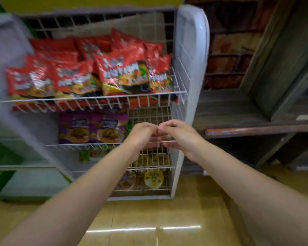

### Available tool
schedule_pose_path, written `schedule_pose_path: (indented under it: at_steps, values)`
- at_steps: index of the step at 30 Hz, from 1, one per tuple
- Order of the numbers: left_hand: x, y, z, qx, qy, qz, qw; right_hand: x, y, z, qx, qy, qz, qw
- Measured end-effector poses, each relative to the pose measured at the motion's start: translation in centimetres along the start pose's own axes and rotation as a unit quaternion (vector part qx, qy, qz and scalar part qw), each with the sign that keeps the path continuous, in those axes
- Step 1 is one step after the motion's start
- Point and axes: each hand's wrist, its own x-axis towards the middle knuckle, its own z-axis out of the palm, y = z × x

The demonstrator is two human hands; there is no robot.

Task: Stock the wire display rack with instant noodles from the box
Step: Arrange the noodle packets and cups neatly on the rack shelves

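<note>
White wire display rack point(182, 93) | red noodle packs point(121, 75) fill top shelf; purple packs point(92, 127) cover only left of middle shelf | your left hand point(140, 134) and right hand point(178, 134) meet fingertip to fingertip, curled, empty | box not in view; fetch packs, fill bare right side

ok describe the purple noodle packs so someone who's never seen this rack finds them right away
Start at the white wire rack. Its top shelf holds red packs; drop one shelf down, left half. The purple packs stand there, the only purple ones beside a bare stretch of wire.
</note>
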Motion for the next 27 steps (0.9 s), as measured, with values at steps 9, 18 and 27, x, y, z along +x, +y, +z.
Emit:
schedule_pose_path:
  at_steps: [9,18,27]
  values:
    - [-6.2,9.8,-12.9,-0.003,0.011,0.042,0.999,-2.8,-13.4,9.5,-0.078,-0.031,-0.058,0.995]
    - [-3.2,15.1,-20.6,0.028,0.047,0.105,0.993,1.4,-21.1,12.9,-0.111,-0.042,-0.122,0.985]
    - [6.2,15.7,-25.6,0.108,0.094,0.079,0.986,15.4,-25.1,14.9,-0.069,-0.076,-0.129,0.986]
